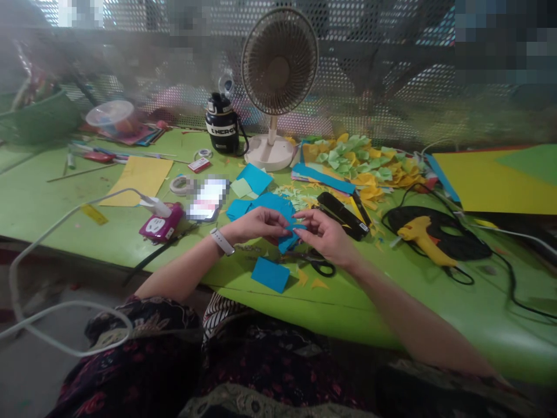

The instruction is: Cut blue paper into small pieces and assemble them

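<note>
Between both hands is a small piece of blue paper (287, 241), held above the green table. My left hand (265, 225), with a white band at the wrist, pinches its left side. My right hand (325, 234) has thumb and fingers closed on its right side. Just behind them lie blue paper pieces (272, 204). A blue paper rectangle (270, 274) rests near the table's front edge. Scissors (322, 266) lie under my right hand, their blades partly hidden. Right of the hands is a black stapler (342, 215).
A fan (279, 64) and a black jug (221, 130) stand at the back. Cut green and yellow paper (354, 159) is heaped behind the stapler. A yellow glue gun (429, 241) with its cord lies right. Left are a phone (208, 198) and a purple power adapter (162, 223).
</note>
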Motion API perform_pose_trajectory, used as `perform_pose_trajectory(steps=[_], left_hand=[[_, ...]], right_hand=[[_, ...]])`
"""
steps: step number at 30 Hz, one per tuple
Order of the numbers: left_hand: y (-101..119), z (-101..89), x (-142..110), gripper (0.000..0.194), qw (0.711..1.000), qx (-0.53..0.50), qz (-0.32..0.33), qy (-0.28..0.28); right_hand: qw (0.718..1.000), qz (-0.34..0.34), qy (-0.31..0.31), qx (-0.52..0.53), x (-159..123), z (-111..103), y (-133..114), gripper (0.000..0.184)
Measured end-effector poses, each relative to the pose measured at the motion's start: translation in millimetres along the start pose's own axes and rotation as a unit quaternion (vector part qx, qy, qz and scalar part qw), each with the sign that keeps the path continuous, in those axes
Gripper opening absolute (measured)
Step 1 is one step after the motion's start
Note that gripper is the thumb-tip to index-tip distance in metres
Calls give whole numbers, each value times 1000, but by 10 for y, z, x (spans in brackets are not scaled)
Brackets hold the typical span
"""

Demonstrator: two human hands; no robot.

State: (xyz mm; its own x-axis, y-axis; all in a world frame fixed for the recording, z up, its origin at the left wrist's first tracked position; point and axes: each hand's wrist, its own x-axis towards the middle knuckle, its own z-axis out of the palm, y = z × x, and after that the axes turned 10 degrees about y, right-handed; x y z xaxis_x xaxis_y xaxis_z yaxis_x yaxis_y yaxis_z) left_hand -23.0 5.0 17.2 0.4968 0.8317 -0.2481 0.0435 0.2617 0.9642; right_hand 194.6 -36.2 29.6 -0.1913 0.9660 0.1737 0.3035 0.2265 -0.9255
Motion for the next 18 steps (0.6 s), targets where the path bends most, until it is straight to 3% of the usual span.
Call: perform_pose_trajectory(steps=[3,5,9,11,13,16,18], left_hand=[[28,-17,-10,27,999,26,6,-24],[70,-35,-22,27,999,28,11,-16],[173,-90,-31,30,993,-22,56,103],[208,-114,-25,32,981,-53,80,166],[224,-127,-15,34,972,-77,90,202],[225,-132,1,38,967,-97,91,216],[224,-139,8,39,966,-102,93,217]], right_hand=[[1000,-2,-14,-6,-7,19,6,36],[1000,-12,11,-13,-4,27,17,36],[996,-41,70,-49,-11,13,-26,30],[994,-61,21,-83,-48,14,-92,26],[985,-99,-76,-122,-117,50,-157,29],[945,-179,-191,-195,-244,178,-173,46],[918,-205,-222,-256,-311,277,-117,43]])
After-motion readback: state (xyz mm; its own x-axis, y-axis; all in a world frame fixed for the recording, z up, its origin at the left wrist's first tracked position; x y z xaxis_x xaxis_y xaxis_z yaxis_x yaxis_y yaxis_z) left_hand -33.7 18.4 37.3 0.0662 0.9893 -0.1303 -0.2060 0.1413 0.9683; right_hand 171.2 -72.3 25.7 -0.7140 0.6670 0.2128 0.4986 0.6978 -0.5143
